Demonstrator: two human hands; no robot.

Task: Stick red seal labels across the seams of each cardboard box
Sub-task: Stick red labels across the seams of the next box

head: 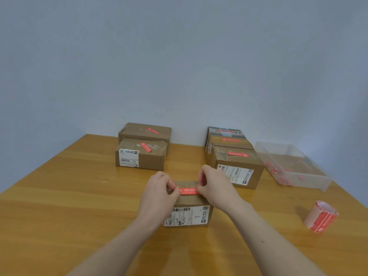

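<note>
A small cardboard box (190,202) with a white shipping label on its front sits in the middle of the wooden table. A red seal label (190,191) lies across its top. My left hand (160,193) pinches the label's left end, and my right hand (214,186) pinches its right end. Both hands rest over the box top and hide part of it.
Two stacked boxes (142,154) with red labels stand at the back left, three more boxes (236,166) at the back right. A clear plastic bin (292,166) with red scraps sits at the right. A roll of red labels (321,216) lies near the right edge.
</note>
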